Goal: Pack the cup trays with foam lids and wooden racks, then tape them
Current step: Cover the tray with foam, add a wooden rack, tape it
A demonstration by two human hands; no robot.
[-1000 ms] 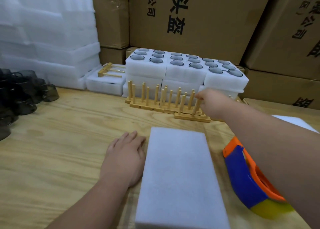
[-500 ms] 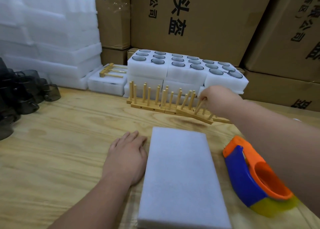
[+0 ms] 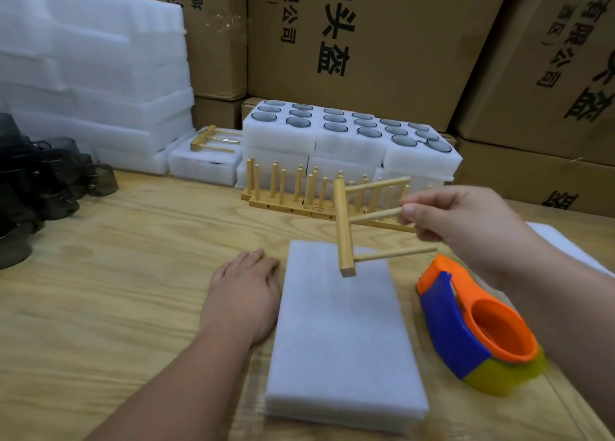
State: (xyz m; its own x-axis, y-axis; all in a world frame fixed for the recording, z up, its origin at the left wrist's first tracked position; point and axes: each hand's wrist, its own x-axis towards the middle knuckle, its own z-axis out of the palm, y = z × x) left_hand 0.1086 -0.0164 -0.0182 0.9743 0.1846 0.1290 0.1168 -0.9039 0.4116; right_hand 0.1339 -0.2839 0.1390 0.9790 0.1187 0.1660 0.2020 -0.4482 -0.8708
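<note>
My right hand (image 3: 466, 222) pinches the middle peg of a small wooden rack (image 3: 344, 230) and holds it in the air, tipped on its side, over the far end of a white foam-lidded tray (image 3: 342, 347) that lies on the plywood table. My left hand (image 3: 244, 294) rests flat on the table against the tray's left edge. Several more wooden racks (image 3: 293, 196) stand in a row behind. Open foam cup trays (image 3: 332, 134) holding dark glass cups are stacked beyond them. An orange-and-blue tape dispenser (image 3: 472, 330) sits right of the lidded tray.
Dark glass cups (image 3: 40, 181) crowd the table's left edge. A tall stack of white foam lids (image 3: 93, 74) stands at the back left, with a packed tray and rack (image 3: 206, 156) in front. Cardboard boxes (image 3: 382, 41) wall off the back.
My right hand has lifted one wooden rack out of the row, turned it on its side and drawn it toward me over the foam-lidded tray. My left hand has stayed put.
</note>
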